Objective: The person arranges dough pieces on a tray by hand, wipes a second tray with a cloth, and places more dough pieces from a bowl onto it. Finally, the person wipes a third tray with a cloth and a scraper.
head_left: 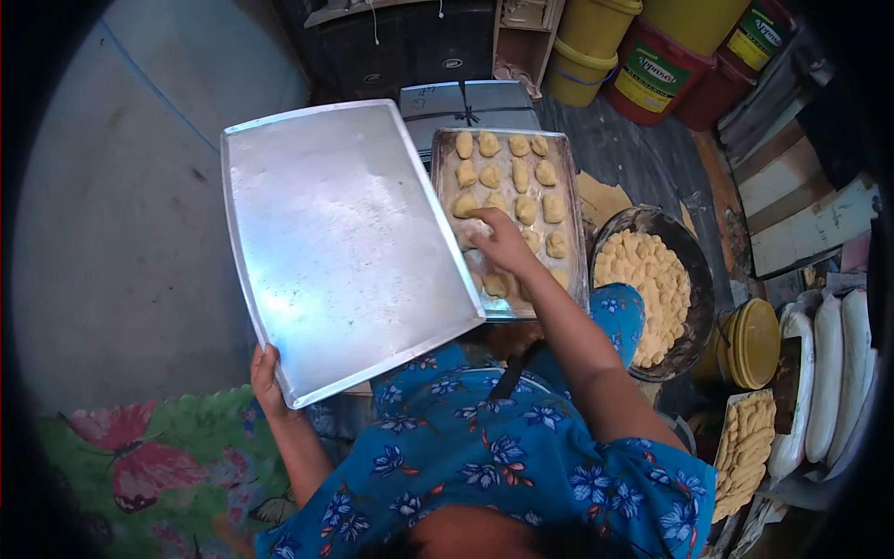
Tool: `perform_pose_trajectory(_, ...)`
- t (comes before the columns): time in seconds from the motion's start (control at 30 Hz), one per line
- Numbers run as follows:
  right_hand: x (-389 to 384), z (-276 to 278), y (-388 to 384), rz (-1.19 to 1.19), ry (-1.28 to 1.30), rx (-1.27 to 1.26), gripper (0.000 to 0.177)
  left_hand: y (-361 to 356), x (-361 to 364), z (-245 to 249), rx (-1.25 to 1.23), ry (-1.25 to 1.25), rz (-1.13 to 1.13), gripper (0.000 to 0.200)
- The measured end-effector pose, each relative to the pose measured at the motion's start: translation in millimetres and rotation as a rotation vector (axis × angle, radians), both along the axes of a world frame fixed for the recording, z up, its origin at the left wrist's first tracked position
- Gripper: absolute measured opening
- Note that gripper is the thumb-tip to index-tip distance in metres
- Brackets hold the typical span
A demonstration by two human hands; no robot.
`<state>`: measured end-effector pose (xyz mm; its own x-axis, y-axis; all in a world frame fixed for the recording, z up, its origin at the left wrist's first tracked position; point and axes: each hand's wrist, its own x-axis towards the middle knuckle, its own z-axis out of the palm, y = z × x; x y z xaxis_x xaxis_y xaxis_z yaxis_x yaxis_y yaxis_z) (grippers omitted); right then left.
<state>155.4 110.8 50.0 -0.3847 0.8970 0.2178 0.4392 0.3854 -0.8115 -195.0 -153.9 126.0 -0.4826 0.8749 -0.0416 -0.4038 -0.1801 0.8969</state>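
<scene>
My left hand [267,380] grips a large bare metal baking tray [349,242] by its lower left corner, thumb on the rim. That tray is tilted and overlaps the left edge of a second baking tray [577,186]. On the second tray lie rows of small dough pieces [525,209]. Over its left side reaches my right hand [500,240], with index finger and thumb apart, fingertips right beside a dough piece [464,205]. The hand and forearm hide some of the lower pieces.
A dark basin [703,270] full of cut dough pieces stands at the right. Behind are a wrapped stack [503,102] and margarine buckets [652,74]. A yellow bucket [752,345], white bags [827,377] and a tray of shaped dough [745,447] are at the lower right.
</scene>
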Motion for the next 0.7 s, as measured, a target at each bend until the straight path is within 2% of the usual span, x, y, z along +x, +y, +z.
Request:
perform_pose_trajectory(0.07, 10.8, 18.6, -6.2, -0.064, 0.414, -0.471, 0.039, 14.8, 13.4, -4.0, -0.008, -0.047, -0.018, 0.045)
perform_pose_trajectory(0.17, 46.6, 36.2, -16.6, 0.065, 0.701, -0.904, 0.056, 45.0, 32.0, -21.7, -0.003, -0.12, -0.17, 0.043)
perform_pose_trajectory(0.27, 64.5, 61.7, -32.6, -0.273, 0.49, -0.683, 0.051, 82.4, 59.1, -43.9, -0.042, -0.143, -0.319, 0.044)
perform_pose_trajectory(0.37, 93.7, 35.2, -26.8, -0.38, 0.56, -0.447, 0.041, 124.0, 92.9, -49.6, -0.126, -0.046, -0.434, 0.043)
perform_pose_trajectory(0.47, 129.2, 5.1, -24.6, -0.496, 0.412, -0.313, 0.039, 160.4, 108.8, -79.6, -0.138, 0.0, -0.557, 0.043)
perform_pose_trajectory(0.5, 139.4, -2.1, -19.8, -0.526, 0.357, -0.275, 0.038, 178.8, 117.4, -98.4, -0.136, 0.337, -0.49, 0.047)
perform_pose_trajectory(0.53, 151.3, -15.9, -15.6, -0.507, 0.238, -0.163, 0.039, 188.8, 120.2, -111.5, -0.099, 0.418, -0.502, 0.05)
perform_pose_trajectory(0.57, 154.5, -19.1, -15.3, -0.515, 0.189, -0.159, 0.041, 194.8, 122.3, -124.6, -0.064, 0.497, -0.513, 0.052)
perform_pose_trajectory(0.67, 164.2, -37.8, -12.8, -0.548, -0.001, -0.163, 0.049, 202.4, 132.1, -168.8, -0.21, 1.06, -0.356, 0.057)
perform_pose_trajectory(0.7, 162.8, -46.1, -13.1, -0.569, -0.031, -0.135, 0.05, 200.3, 135.5, -174.4, -0.208, 0.981, -0.378, 0.058)
